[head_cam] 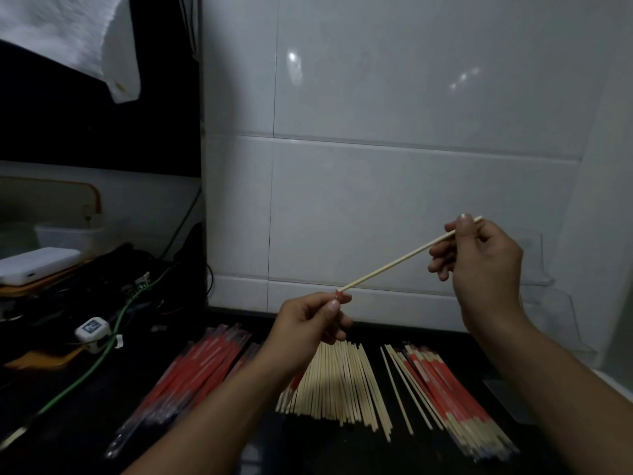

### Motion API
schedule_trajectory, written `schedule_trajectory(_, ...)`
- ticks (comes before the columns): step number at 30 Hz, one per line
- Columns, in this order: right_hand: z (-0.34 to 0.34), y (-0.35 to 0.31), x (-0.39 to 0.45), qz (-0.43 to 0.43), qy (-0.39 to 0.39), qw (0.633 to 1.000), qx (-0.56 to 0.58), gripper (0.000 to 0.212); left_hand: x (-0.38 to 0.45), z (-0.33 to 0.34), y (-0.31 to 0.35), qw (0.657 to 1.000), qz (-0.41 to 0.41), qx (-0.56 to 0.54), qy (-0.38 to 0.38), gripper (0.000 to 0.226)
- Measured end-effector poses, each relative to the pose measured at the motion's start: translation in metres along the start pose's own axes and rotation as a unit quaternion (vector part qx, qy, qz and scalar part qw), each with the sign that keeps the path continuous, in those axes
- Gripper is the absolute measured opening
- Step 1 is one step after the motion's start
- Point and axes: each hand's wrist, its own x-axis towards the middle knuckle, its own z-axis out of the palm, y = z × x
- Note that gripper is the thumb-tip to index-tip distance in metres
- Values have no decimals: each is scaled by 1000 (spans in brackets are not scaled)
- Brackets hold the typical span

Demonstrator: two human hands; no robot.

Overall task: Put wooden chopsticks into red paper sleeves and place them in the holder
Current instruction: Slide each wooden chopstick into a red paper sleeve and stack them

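A: What is the right hand (479, 258) doing?

B: It is pinching the upper end of one bare wooden chopstick (407, 256) between thumb and curled fingers, raised in front of the white tiled wall (394, 166). The stick is slanting down to the left.

A: And the left hand (308, 323)?

B: It is pinching a red paper sleeve (339, 295) at its mouth, thumb and forefinger closed on it. The chopstick's lower tip is meeting that red opening. Most of the sleeve is hiding behind the hand, with a red strip (295, 380) showing below the wrist.

A: Where are the rest lying?

B: On the dark table (85, 406). A pile of bare chopsticks (339, 382) is lying in the middle, under the left forearm. A bundle of empty red sleeves (198, 368) is lying to its left, and a heap of sleeved chopsticks (455, 395) to its right, their wooden ends sticking out toward the camera.

A: Anything else?

B: A green cable (102, 358) is running across the left side past a small white block (92, 332), a white cloth (68, 36) is hanging at the upper left, and a clear plastic stand (548, 296) is leaning at the wall on the right.
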Motion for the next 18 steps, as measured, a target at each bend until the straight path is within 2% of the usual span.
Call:
schedule_trajectory(10,-2,-1,5,5,-24,1000,-6,29,2,-4,-9,999,-2,49,-13,26)
schedule_trajectory(18,5,1,5,41,-133,990,-34,25,1,2,-6,997,10,67,-48,24)
